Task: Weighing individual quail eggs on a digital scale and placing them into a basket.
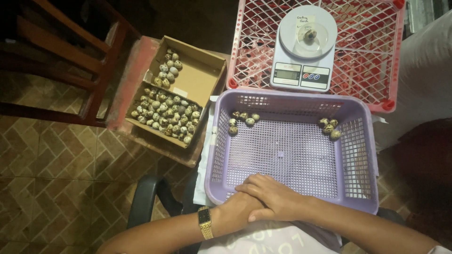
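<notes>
The right hand (273, 200) covers most of the left hand (235, 214). The red crate (367, 56) runs off the top edge. The scale (303, 51) display is unreadably small.

A brown cardboard box (188, 87), open and split into two compartments, stands left of the purple basket. A small white label (180, 92) lies on the bare floor of its upper compartment. On the white scale, a grey rectangular screen (287, 74) sits at the front left, and a pale paper label (306, 20) lies on the round platform.
</notes>
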